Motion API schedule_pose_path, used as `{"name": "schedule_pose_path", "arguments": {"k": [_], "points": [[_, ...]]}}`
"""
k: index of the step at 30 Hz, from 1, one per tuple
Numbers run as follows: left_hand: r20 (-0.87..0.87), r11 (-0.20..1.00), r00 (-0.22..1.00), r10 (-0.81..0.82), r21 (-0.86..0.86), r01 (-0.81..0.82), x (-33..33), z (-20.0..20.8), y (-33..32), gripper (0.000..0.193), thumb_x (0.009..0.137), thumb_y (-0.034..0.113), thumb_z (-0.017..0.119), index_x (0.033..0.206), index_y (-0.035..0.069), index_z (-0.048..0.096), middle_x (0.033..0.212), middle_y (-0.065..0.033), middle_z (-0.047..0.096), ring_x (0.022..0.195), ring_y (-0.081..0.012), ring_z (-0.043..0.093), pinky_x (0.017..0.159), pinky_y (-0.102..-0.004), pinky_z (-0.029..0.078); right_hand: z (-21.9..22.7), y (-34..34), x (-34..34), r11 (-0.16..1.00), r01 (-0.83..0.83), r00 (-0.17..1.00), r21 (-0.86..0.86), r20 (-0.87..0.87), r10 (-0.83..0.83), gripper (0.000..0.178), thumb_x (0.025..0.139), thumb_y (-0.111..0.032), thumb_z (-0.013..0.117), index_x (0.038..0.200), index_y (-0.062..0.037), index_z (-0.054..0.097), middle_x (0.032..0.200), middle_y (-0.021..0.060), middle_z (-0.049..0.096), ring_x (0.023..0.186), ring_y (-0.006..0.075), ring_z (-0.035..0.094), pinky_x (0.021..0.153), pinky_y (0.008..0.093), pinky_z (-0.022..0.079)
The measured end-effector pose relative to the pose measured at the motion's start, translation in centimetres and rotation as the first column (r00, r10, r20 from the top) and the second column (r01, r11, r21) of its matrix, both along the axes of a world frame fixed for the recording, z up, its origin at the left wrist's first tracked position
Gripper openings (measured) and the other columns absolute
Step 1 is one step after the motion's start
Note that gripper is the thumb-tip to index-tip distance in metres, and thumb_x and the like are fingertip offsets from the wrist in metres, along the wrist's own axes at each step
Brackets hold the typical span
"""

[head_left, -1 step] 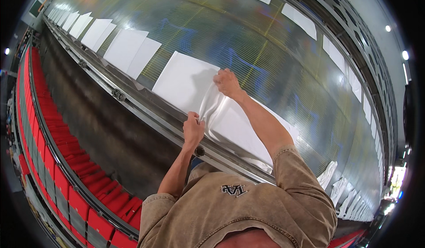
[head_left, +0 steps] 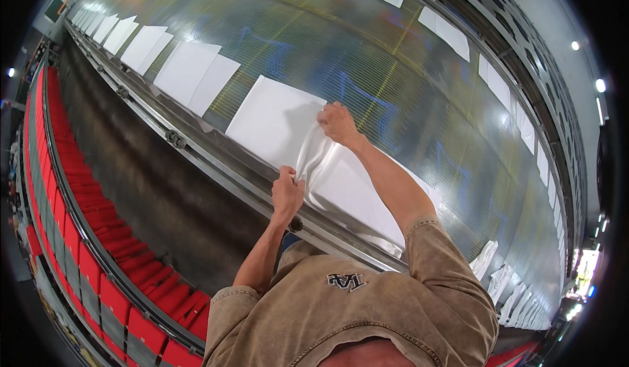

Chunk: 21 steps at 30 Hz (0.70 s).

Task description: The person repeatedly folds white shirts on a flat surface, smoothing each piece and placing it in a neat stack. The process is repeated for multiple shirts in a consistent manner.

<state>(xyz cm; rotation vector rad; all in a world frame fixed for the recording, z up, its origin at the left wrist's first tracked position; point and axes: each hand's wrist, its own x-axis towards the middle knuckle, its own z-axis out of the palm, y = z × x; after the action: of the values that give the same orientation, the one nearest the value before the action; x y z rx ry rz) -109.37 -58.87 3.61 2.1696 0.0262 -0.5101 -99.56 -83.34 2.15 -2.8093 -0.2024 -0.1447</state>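
A white fabric panel (head_left: 275, 115) lies flat on the long table (head_left: 406, 108), its corner toward the far left. Where my hands meet it, the white cloth bunches into folds and continues right as a second flat stretch of fabric (head_left: 354, 183) under my right forearm. My left hand (head_left: 287, 195) is closed in a pinch on the cloth's near edge, by the table's metal rail. Farther out, my right hand (head_left: 337, 123) pinches the far edge of the same gathered cloth. Whether the two stretches are one piece or two overlapping, I cannot tell.
More white fabric pieces (head_left: 187, 72) line the near edge to the left, with others (head_left: 444, 32) along the far side. Crumpled white cloths (head_left: 514, 295) hang at the lower right. A metal rail (head_left: 216, 165) edges the table; past a dark gap stand red seats (head_left: 111, 236).
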Motion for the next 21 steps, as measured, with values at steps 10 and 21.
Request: {"name": "schedule_pose_path", "arguments": {"k": [10, 21], "points": [[0.072, 0.841, 0.853, -0.517, 0.229, 0.490, -5.1, 3.4, -1.5, 0.020, 0.078, 0.020, 0.071, 0.087, 0.002, 0.071, 0.090, -0.0143, 0.070, 0.096, -0.0353, 0.064, 0.088, -0.0476, 0.045, 3.8, -8.4, -7.0, 0.954, -0.003, 1.000, 0.300, 0.021, -0.003, 0.010, 0.088, -0.001, 0.058, 0.090, -0.0074, 0.065, 0.089, 0.0093, 0.063, 0.090, 0.0326, 0.056, 0.086, 0.0442, 0.045], [0.276, 0.770, 0.722, -0.634, 0.306, 0.559, -16.1, 1.8, -7.0, 0.013, 0.087, 0.013, 0.068, 0.096, 0.004, 0.067, 0.097, -0.0146, 0.068, 0.102, -0.0347, 0.063, 0.096, -0.0490, 0.042, 1.2, -17.7, -20.2, 0.957, 0.146, 0.985, 0.249, 0.048, -0.163, 0.008, 0.094, -0.005, 0.058, 0.091, -0.0088, 0.064, 0.090, 0.0066, 0.061, 0.093, 0.0307, 0.053, 0.087, 0.0422, 0.045]]}}
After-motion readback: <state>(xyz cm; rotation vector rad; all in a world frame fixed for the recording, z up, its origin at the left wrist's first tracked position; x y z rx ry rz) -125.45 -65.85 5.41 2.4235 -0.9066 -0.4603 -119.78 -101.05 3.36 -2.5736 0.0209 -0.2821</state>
